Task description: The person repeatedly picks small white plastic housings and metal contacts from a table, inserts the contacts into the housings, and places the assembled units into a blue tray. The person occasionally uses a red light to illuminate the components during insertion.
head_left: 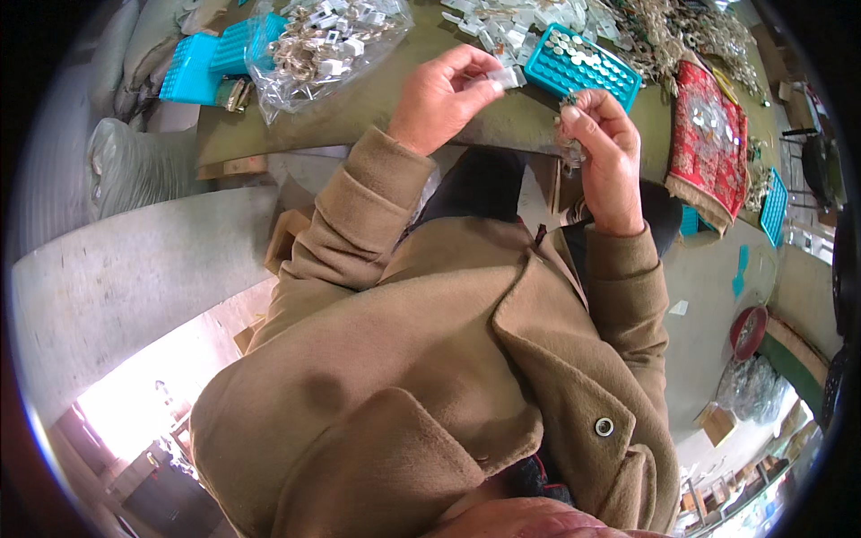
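My left hand point(439, 100) is closed in a pinch on a small white plastic housing point(508, 78), held over the table's near edge. To its right, my right hand point(608, 154) pinches a small part with a greenish top point(569, 100); pale strands hang below it, too small to make out. Just beyond both hands lies a turquoise tray point(630, 90) with rows of round pale pieces. Behind it is a heap of white plastic housings point(493, 22). A clear plastic bag point(336, 54) full of white parts with wires lies left of my left hand.
Turquoise trays point(190, 70) stand at the table's left end. Tangled wired parts point(708, 36) pile up at the far right. A red patterned cloth point(704, 170) with small pieces on it drapes over the right edge. On the floor at right is a reddish basin point(749, 332).
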`<state>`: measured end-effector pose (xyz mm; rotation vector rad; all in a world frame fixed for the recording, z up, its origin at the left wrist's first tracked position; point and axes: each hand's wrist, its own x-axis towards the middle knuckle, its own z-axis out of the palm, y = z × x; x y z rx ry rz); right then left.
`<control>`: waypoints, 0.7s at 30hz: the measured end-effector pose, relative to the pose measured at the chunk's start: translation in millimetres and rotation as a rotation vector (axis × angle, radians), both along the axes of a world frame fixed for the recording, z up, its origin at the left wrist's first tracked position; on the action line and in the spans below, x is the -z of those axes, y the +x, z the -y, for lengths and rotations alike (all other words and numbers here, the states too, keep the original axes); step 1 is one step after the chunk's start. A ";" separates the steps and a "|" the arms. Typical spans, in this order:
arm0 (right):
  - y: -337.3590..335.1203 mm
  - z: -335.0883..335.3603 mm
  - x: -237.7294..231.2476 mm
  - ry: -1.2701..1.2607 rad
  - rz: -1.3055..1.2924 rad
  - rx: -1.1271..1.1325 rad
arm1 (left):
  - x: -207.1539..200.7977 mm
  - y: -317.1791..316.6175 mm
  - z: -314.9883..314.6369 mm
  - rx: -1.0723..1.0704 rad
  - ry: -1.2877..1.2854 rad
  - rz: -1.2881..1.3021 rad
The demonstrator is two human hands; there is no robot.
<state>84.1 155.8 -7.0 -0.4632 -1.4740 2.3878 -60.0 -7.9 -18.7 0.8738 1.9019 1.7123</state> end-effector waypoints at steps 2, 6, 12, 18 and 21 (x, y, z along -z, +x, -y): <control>-2.4 2.2 -4.8 0.041 -0.082 0.010 | -9.3 11.8 -2.2 0.131 -0.050 0.118; 4.8 0.2 -12.9 0.138 0.027 -0.067 | -18.5 29.6 -8.3 0.247 -0.012 0.286; 9.6 7.8 -3.4 -0.067 -0.032 -0.001 | -8.8 47.0 -17.5 0.184 0.281 0.562; 12.1 8.9 4.0 -0.213 -0.025 -0.009 | 1.0 58.9 -24.9 -0.015 0.341 0.643; 16.7 9.6 5.0 -0.207 -0.059 -0.015 | -0.9 62.7 -27.1 -0.029 0.322 0.482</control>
